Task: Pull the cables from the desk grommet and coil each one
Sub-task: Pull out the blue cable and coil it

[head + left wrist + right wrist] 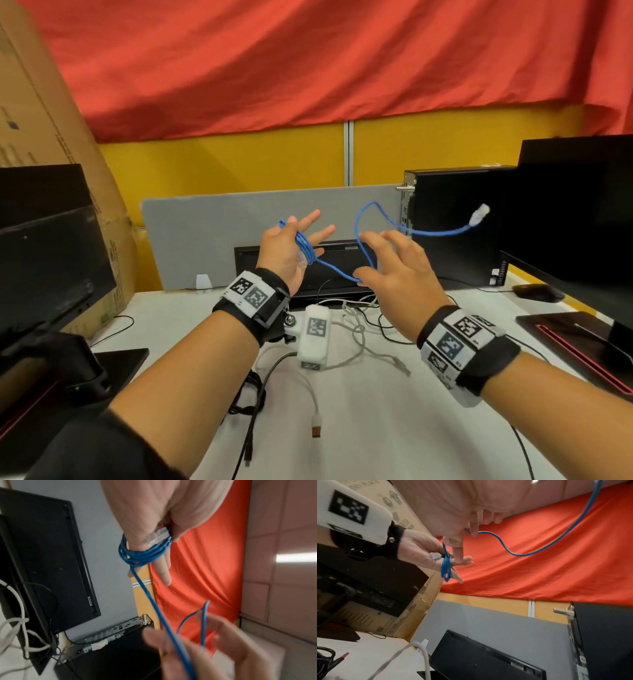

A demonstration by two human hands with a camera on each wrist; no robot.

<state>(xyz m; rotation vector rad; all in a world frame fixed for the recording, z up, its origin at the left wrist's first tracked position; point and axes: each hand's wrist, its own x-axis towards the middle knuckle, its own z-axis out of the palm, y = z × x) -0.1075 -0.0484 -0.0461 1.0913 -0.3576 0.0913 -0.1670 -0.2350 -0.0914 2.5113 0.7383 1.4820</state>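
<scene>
A blue network cable (438, 233) hangs in the air between my raised hands. Several turns of it (145, 554) are wound round the straight fingers of my left hand (284, 253), and the thumb pins its clear plug (157, 535) against the palm. My right hand (394, 270) is to the right at the same height. It pinches the cable (488, 532) between thumb and index finger, with the other fingers spread. Beyond it the cable loops up and right to a free white plug (479, 216) in mid-air.
Loose white and grey cables (356, 329) and black cables (250, 394) lie on the white desk (376, 428). A white cable (423, 649) leads to a dark desk opening (423, 674). A keyboard (335, 263) leans on the grey divider, beside a PC tower (455, 222). Monitors stand on both sides.
</scene>
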